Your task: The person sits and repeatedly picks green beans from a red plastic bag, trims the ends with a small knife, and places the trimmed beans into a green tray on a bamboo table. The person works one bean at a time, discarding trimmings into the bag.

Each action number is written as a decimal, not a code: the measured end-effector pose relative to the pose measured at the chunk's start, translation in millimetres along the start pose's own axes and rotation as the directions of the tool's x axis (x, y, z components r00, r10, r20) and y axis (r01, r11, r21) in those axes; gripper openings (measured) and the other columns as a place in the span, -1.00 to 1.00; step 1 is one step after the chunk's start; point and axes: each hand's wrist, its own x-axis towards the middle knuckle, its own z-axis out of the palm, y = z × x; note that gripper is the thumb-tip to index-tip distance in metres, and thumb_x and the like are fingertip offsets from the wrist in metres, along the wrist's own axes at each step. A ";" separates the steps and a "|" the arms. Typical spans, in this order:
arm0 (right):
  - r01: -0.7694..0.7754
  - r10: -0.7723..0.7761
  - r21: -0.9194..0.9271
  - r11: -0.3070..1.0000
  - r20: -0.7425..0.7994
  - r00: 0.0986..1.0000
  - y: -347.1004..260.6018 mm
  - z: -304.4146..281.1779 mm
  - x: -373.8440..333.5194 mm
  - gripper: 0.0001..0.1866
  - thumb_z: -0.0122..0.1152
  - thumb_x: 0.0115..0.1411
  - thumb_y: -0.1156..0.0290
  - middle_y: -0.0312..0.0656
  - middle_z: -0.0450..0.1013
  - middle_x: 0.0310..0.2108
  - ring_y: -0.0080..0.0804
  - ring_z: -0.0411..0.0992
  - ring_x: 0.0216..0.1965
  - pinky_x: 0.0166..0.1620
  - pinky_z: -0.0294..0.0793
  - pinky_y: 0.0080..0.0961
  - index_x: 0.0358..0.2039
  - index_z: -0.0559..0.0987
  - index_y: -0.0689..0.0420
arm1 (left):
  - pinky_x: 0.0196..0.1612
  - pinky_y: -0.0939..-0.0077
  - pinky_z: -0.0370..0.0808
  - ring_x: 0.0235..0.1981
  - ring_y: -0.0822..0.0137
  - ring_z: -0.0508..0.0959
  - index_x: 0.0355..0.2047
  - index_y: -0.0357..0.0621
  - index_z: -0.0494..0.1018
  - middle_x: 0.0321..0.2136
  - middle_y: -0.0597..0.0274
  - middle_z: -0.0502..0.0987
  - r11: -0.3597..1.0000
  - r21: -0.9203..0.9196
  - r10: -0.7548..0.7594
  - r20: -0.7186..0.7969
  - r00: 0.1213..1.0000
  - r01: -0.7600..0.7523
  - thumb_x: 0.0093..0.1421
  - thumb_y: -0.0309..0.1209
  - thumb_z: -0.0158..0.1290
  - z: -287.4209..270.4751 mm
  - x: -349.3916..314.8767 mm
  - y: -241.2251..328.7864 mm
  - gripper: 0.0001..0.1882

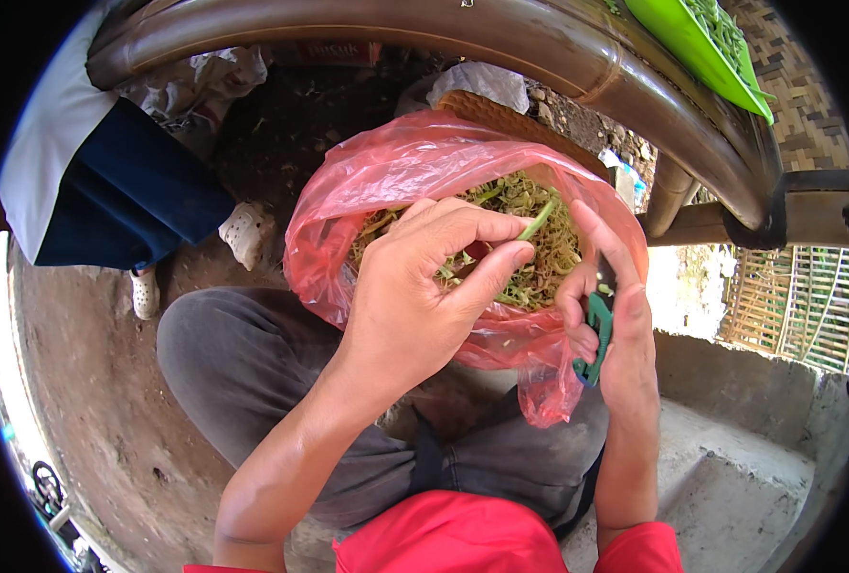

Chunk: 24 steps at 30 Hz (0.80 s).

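Note:
My left hand (423, 277) pinches a slim green stalk or pod (536, 221) between thumb and forefinger, its tip pointing up and right. My right hand (615, 301) has its lower fingers wrapped around a green-handled cutter (594, 339); its index finger is stretched out toward the stalk. The cutter's blade cannot be made out. Both hands are over a red translucent plastic bag (405, 153), which stands wide-mouthed in front of my knees. Inside lie green and brownish plant trimmings (541, 272), partly hidden by my left hand.
A bamboo bench or table frame (367, 29) arches across the far side. On it at the far right sits a bright green tray (682, 38) holding thin green pods (719, 29). Another person's leg (138, 191) stands at left. Concrete steps (730, 477) are at right.

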 end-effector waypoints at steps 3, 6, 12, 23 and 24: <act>0.059 -0.058 -0.036 0.998 0.044 0.997 -2.9 7.4 -5.4 -0.35 -0.10 0.51 0.10 -0.39 0.28 -0.46 -0.68 0.15 -0.45 -0.33 0.22 -0.68 0.43 0.14 0.24 | -0.10 0.47 0.47 -0.22 0.34 0.60 -0.21 -0.19 0.68 -0.28 0.23 0.65 0.965 0.182 0.187 0.022 0.982 -0.188 0.12 -0.57 0.31 -0.6 -0.8 -1.3 -0.80; 0.183 -0.182 -0.105 0.977 0.023 0.983 3.8 13.6 -3.5 -0.48 -0.09 0.51 0.26 -0.36 0.31 -0.40 -0.69 0.22 -0.42 -0.30 0.28 -0.69 0.36 0.22 0.26 | -0.15 0.34 0.36 -0.29 0.25 0.52 -0.26 -0.03 0.66 -0.35 0.34 0.60 0.944 0.218 0.256 -0.014 0.966 -0.247 0.09 -0.44 0.33 2.8 -1.9 -2.3 -0.81; 0.262 -0.268 -0.180 0.948 -0.010 0.963 10.5 12.3 -3.5 -0.62 -0.02 0.51 0.29 -0.38 0.31 -0.43 -0.70 0.26 -0.42 -0.33 0.27 -0.72 0.20 0.39 0.25 | -0.14 0.35 0.37 -0.29 0.29 0.52 -0.26 0.02 0.65 -0.35 0.40 0.58 0.897 0.322 0.332 -0.036 0.943 -0.303 0.03 -0.46 0.34 3.0 -3.8 -0.5 -0.77; 0.126 -0.122 0.180 0.975 -0.034 0.992 14.9 16.8 -4.9 -0.62 -0.06 0.52 0.15 -0.33 0.28 -0.53 -0.73 0.12 -0.64 -0.64 0.12 -0.76 0.16 0.42 0.14 | -0.06 0.34 0.37 -0.28 0.34 0.54 -0.30 0.04 0.67 -0.37 0.45 0.60 0.793 0.452 0.468 -0.024 0.883 -0.408 -0.02 -0.52 0.36 1.9 -0.6 0.8 -0.76; 0.084 -0.075 0.246 0.966 -0.043 0.996 12.4 18.7 -7.4 -0.62 -0.06 0.52 0.15 -0.33 0.27 -0.54 -0.73 0.12 -0.65 -0.65 0.11 -0.75 0.16 0.42 0.14 | -0.05 0.33 0.38 -0.28 0.33 0.55 -0.30 0.04 0.67 -0.37 0.44 0.60 0.782 0.464 0.483 -0.026 0.875 -0.417 -0.02 -0.52 0.37 1.0 0.3 1.6 -0.75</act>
